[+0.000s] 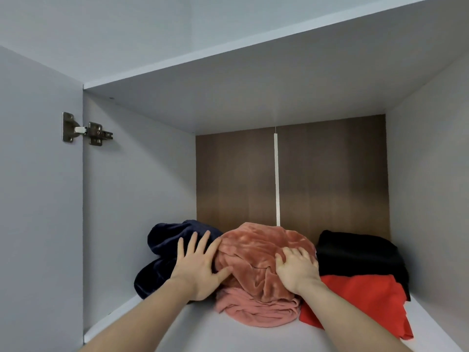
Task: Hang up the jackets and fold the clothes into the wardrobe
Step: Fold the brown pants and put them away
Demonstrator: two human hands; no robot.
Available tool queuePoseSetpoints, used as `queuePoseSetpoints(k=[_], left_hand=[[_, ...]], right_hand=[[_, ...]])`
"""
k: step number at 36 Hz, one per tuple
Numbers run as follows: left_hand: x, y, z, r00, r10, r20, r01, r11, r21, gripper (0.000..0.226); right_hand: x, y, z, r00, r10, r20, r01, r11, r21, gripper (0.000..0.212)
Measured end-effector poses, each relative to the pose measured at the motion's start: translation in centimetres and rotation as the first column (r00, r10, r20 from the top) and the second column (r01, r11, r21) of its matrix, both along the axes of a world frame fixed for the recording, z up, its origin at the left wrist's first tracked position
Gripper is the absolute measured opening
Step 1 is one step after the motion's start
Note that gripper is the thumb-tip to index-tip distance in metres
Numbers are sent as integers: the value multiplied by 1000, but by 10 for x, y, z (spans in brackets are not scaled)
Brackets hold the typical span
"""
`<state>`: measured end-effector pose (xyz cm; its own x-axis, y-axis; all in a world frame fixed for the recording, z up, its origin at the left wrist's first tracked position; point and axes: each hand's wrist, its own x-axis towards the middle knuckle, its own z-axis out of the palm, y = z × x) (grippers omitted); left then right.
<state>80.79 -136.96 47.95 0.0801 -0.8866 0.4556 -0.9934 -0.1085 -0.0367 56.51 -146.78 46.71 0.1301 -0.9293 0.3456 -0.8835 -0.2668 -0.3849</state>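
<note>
A bundled pink velvet garment [256, 252] sits in the middle of a grey wardrobe shelf [208, 334]. My left hand [200, 268] lies flat with spread fingers against its left side, partly over a dark navy velvet garment [162, 250]. On the pink bundle's right front, my right hand [295, 269] presses with its fingers resting on the fabric. A black garment [355, 252] lies to the right, with a red garment [360, 298] in front of it.
The compartment has grey side walls, a grey top panel and a brown wood-grain back panel [236, 179] with a white vertical strip [276, 179]. A metal door hinge [86, 130] is fixed on the left wall. Bare shelf shows along the front edge.
</note>
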Motion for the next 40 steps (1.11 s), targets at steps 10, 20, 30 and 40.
queuePoseSetpoints(k=[10, 20, 30, 40], left_hand=[[66, 50, -2, 958, 255, -134, -216, 944, 247, 83], [54, 101, 12, 991, 112, -78, -105, 990, 94, 85], [36, 204, 12, 988, -55, -146, 45, 996, -72, 75], [62, 375, -68, 918, -7, -396, -17, 998, -58, 71]], right_hand=[[-2, 8, 7, 997, 23, 68, -28, 997, 70, 53], [-5, 38, 27, 917, 114, 382, -27, 974, -225, 45], [47, 149, 13, 740, 471, 480, -351, 879, -321, 27], [96, 308, -43, 464, 636, 617, -747, 655, -113, 33]])
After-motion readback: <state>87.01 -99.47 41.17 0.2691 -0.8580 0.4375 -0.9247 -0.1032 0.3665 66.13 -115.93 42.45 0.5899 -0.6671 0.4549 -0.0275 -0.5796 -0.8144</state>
